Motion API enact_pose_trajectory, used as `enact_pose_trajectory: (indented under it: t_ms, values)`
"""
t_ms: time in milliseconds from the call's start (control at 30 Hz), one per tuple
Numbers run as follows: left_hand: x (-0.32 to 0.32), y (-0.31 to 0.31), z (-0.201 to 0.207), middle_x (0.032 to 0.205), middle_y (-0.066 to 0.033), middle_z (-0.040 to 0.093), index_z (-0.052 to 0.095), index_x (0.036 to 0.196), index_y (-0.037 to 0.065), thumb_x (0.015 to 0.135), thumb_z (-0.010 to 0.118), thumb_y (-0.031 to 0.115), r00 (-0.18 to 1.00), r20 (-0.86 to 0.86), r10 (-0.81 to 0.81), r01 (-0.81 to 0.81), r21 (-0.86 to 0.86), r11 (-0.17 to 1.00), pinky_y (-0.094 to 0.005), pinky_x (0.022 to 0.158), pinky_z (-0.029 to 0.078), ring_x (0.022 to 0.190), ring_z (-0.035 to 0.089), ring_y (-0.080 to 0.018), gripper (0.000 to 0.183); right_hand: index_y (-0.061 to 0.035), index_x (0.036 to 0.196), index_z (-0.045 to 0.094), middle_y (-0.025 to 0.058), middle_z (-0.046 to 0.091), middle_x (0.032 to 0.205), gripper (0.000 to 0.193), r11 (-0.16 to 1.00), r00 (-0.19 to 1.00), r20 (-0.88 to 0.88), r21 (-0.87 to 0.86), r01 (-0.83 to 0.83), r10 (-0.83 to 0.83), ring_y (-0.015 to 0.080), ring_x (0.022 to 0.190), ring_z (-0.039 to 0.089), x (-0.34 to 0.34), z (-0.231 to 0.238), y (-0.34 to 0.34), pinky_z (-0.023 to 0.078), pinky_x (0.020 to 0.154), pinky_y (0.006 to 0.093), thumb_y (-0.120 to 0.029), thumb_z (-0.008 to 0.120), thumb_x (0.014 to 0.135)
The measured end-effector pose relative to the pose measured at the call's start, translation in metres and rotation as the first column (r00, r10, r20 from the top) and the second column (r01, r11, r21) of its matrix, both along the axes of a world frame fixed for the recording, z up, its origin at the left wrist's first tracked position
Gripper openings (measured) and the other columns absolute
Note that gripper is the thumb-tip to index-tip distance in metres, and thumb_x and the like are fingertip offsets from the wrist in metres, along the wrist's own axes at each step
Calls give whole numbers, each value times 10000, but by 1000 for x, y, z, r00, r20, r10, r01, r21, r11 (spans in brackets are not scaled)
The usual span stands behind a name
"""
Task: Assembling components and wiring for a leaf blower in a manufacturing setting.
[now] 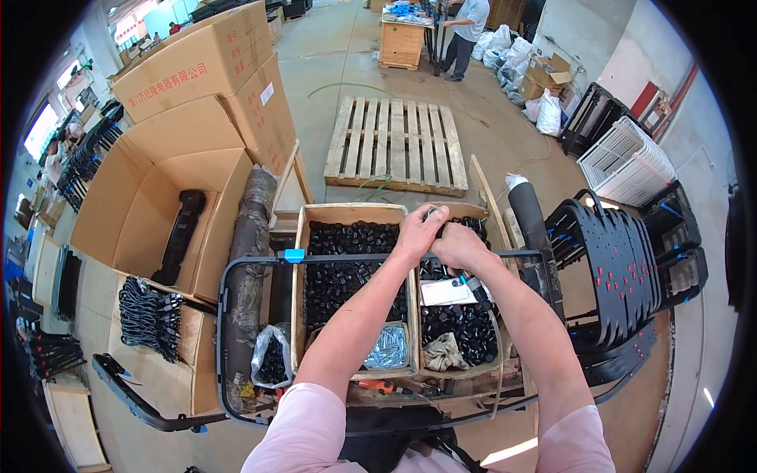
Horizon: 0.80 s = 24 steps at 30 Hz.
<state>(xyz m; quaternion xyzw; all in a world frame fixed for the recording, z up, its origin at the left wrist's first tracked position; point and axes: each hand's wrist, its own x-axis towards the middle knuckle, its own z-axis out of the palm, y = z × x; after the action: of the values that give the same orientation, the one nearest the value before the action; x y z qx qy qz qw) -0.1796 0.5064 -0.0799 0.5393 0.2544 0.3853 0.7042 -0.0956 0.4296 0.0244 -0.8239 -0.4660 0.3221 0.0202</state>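
My left hand (420, 234) and my right hand (462, 246) meet above the far end of the right compartment of a wooden box (296, 315). Both hands are closed; a small dark piece shows at the left fingers, but its kind is hidden. Below them, a black tubular frame (355, 258) with a blue clip (294, 255) lies across the box. Small black plastic parts (351, 288) fill both compartments. Under my right forearm are a hand tool with a hose (476, 290) and a white card (446, 292). A tray of silver screws (388, 347) sits by my left forearm.
At the left stand an open cardboard box (134, 197) and bundled black cables (150, 322). A clear bag of black parts (271, 359) hangs beside the wooden box. Black panels (611, 268) are stacked at right. Ahead lie a wooden pallet (398, 142) and, farther off, another person (467, 35).
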Motion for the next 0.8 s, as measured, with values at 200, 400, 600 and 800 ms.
enact_pose_trajectory:
  t_ms: [200, 400, 600, 800]
  values:
    - [2, 1, -3, 950, -11, 666, 698, 1015, 34, 1021, 679, 326, 997, -48, -52, 49, -68, 997, -288, 834, 486, 898, 577, -103, 293, 40, 812, 698, 117, 691, 684, 413, 999, 991, -122, 10, 51, -50, 225, 521, 671, 10, -14, 4, 541, 557, 392, -372, 708, 849]
    - [-6, 13, -34, 1237, -152, 696, 724, 1216, 24, 940, 709, 416, 970, -216, 114, -58, 249, 967, -422, 988, 531, 1132, 673, -251, 480, -76, 864, 733, 57, 651, 639, 361, 991, 950, -311, 137, 13, 31, 198, 494, 629, 0, -38, 15, 468, 466, 383, -435, 714, 838]
    - [7, -6, -3, 1008, -188, 756, 718, 1166, -38, 922, 727, 453, 983, -126, 134, -119, 122, 985, -387, 906, 553, 978, 715, -246, 548, -19, 987, 641, 103, 643, 718, 151, 977, 863, -485, 71, 204, -145, 244, 541, 679, 20, -34, 6, 510, 437, 356, -18, 600, 842]
    - [-3, -3, 0, 1127, -231, 742, 632, 1300, -114, 929, 715, 421, 981, -168, 94, -84, 69, 994, -393, 904, 555, 994, 713, -259, 656, 3, 1068, 614, 148, 662, 840, 282, 977, 875, -452, 39, 211, -171, 292, 612, 704, 26, -45, 17, 564, 469, 385, 30, 607, 787]
